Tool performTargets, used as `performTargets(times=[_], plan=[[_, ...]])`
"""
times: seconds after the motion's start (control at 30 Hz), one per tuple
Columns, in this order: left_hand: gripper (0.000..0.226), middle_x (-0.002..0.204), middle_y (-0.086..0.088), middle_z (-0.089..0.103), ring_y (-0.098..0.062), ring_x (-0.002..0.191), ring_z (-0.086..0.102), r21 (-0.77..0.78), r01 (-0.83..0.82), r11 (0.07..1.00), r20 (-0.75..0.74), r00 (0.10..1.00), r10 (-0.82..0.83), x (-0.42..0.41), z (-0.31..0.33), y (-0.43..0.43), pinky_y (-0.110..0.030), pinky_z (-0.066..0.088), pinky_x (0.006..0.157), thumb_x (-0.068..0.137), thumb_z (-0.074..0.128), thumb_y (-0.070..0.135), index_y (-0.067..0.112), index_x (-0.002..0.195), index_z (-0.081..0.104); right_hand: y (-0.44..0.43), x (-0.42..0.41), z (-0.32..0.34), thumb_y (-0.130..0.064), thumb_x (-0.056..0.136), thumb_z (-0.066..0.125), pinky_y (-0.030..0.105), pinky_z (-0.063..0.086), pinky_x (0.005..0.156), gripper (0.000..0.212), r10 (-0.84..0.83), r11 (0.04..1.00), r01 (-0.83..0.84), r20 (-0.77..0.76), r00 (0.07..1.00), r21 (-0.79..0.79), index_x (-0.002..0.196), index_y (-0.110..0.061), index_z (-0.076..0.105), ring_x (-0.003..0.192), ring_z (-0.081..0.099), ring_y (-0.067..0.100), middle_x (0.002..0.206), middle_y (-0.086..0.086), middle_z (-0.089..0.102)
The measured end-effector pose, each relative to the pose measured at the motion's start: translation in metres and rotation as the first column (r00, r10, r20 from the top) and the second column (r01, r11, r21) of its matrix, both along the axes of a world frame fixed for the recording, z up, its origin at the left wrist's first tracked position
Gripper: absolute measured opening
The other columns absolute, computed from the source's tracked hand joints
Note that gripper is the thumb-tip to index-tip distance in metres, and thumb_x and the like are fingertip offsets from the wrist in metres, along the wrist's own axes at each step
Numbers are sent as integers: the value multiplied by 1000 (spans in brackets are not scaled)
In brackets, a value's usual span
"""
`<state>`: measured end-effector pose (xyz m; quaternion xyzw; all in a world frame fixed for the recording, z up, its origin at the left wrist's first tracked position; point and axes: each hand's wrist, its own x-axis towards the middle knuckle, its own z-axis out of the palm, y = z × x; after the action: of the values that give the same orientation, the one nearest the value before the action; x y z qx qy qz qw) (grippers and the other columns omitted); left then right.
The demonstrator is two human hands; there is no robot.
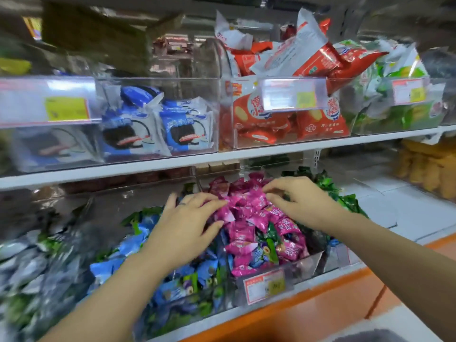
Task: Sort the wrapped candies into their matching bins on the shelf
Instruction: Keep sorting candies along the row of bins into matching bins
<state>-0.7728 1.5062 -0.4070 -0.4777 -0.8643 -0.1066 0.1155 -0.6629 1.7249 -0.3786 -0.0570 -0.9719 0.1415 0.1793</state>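
Observation:
A clear bin (pixel 303 266) on the lower shelf is heaped with pink wrapped candies (pixel 243 233); a few green candies (pixel 271 234) and a blue one lie among them near the front. To its left a bin holds blue wrapped candies (pixel 128 245) mixed with green ones. Behind and right lie green wrapped candies (pixel 328 186). My left hand (pixel 187 223) rests with spread fingers on the left edge of the pink heap. My right hand (pixel 296 196) hovers over the top of the pink heap, fingertips curled down onto the candies; whether it pinches one is unclear.
The upper shelf (pixel 246 153) carries clear bins of blue-and-white biscuit packs (pixel 158 127), red snack packs (pixel 283 119) and green packs (pixel 394 112). Silver and green packets (pixel 37 262) fill the lower left. An orange shelf base (pixel 308 304) runs along the front.

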Motion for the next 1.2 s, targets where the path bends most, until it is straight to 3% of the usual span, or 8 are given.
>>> performTargets(times=[0.2,0.33,0.57,0.67,0.73,0.8,0.97,1.2], plan=[[39,105,12,67,-19,97,66,190,-222,956,6,974,225,-23,-2,-114,-60,38,93,86,39,48,32,107,67,-95,-57,0,-28,93,56,28,47,82,20,262,965,-262,2,965,6,105,-22,69,87,60,5,101,-6,70],[19,103,4,66,-25,100,64,315,-436,843,87,898,432,-40,0,-178,-64,31,100,93,57,28,28,107,68,-151,-98,-1,-24,93,57,3,35,65,19,377,925,-374,55,925,-67,107,-19,69,67,50,-19,94,-10,65],[21,104,20,55,-13,105,57,272,-488,830,290,863,413,-58,-15,-220,-59,26,109,93,56,33,39,112,64,-209,-183,-18,-37,97,46,16,34,88,37,331,941,-329,394,858,-72,131,-23,52,118,51,13,129,-1,56],[22,118,24,55,-6,121,47,246,-457,855,354,863,360,-67,-24,-229,-54,22,114,93,55,40,43,113,63,-223,-218,-34,-27,99,45,6,38,62,33,350,935,-274,479,805,-224,129,-19,53,86,55,3,101,-9,57],[22,118,26,56,-4,121,47,282,-434,855,364,873,323,-71,-28,-232,-51,23,114,92,56,41,43,112,64,-229,-240,-47,-18,100,44,5,36,50,19,347,926,-191,528,775,-327,108,-13,60,63,52,0,82,-7,53],[22,115,28,55,-2,120,46,297,-429,853,356,879,318,-75,-31,-233,-49,22,115,92,55,41,43,112,63,-234,-258,-60,-15,100,41,13,38,55,21,309,946,-164,627,715,-280,93,-11,60,65,50,11,78,0,50],[24,122,29,53,2,124,41,264,-436,861,312,883,351,-78,-33,-233,-44,1,119,93,51,43,47,115,60,-239,-282,-69,-11,91,52,16,41,50,32,245,963,-252,715,655,-100,112,13,58,61,50,16,75,11,55],[25,111,38,44,8,123,38,253,-415,874,284,895,343,-77,-37,-236,-37,-1,118,92,50,44,48,115,59,-239,-294,-76,-22,80,74,23,52,69,61,261,955,-253,834,486,-152,133,-10,46,89,57,17,123,12,56]])
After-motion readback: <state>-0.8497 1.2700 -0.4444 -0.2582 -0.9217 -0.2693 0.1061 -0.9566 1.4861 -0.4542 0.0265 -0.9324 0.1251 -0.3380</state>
